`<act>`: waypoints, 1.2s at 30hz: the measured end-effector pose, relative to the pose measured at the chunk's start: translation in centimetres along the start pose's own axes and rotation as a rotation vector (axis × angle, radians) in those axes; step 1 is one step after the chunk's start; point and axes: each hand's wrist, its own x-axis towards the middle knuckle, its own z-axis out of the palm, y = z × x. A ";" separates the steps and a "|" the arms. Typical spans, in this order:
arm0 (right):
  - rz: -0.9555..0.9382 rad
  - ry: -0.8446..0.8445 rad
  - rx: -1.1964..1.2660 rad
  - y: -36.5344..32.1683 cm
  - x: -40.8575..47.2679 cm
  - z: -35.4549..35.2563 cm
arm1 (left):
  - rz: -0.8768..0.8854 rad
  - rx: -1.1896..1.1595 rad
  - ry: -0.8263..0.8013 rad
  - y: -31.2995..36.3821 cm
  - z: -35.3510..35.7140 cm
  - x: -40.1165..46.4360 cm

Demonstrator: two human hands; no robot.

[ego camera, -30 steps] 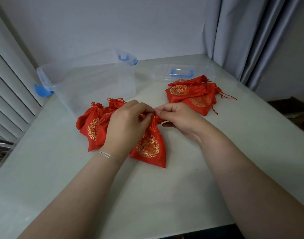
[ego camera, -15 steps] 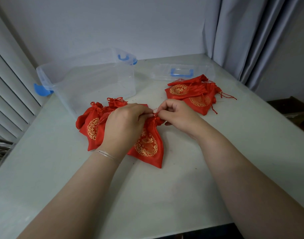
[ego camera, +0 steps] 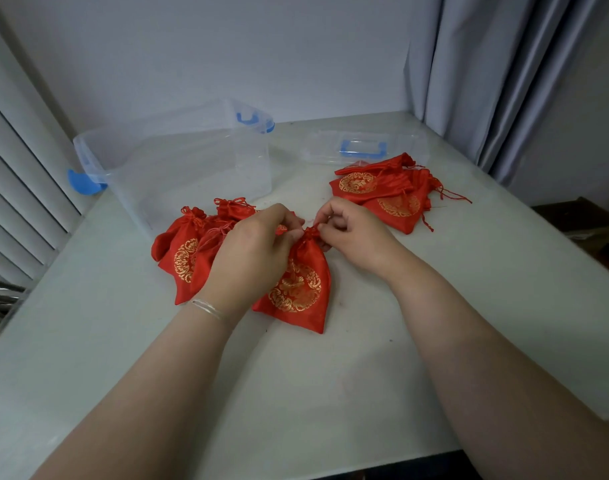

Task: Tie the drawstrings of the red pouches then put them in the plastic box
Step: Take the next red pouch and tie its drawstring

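Observation:
A red pouch (ego camera: 301, 292) with a gold emblem lies on the table in front of me, its neck gathered. My left hand (ego camera: 253, 258) and my right hand (ego camera: 353, 233) both pinch its drawstring (ego camera: 310, 231) at the neck, fingertips almost meeting. A group of red pouches with cinched necks (ego camera: 189, 247) lies just left of my left hand, partly hidden by it. Another pile of red pouches (ego camera: 382, 194) with loose strings lies to the right, behind my right hand. The clear plastic box (ego camera: 178, 164) with blue clips stands open at the back left.
The box's clear lid (ego camera: 363, 147) with a blue handle lies flat at the back, behind the right pile. A grey curtain (ego camera: 486, 74) hangs at the right corner and white slats (ego camera: 15, 195) line the left edge. The table's right edge drops beside dark furniture.
Both hands stayed at the pouch's neck, working the drawstring with small finger movements. The pouch shifted slightly away from me and its neck looks more tightly gathered.

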 end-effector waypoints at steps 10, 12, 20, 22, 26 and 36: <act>-0.066 0.355 -0.176 2.0 1.6 -1.2 | -0.009 -0.204 0.226 -0.2 -0.8 0.4; 0.013 0.462 -0.346 3.1 1.9 -2.2 | -0.093 -0.183 0.382 -1.0 -1.1 0.6; 0.259 0.395 -0.567 4.9 2.3 -2.5 | -0.260 0.443 0.154 -4.5 -0.8 0.8; 0.251 0.395 -0.595 4.9 2.3 -2.5 | -0.244 0.573 0.111 -4.8 -0.2 0.5; 0.268 0.300 -0.685 4.8 2.3 -2.2 | -0.055 0.530 0.301 -3.6 -0.3 0.7; -0.027 0.409 -0.422 4.0 2.4 -2.1 | -0.173 -0.288 0.011 -0.6 1.2 0.2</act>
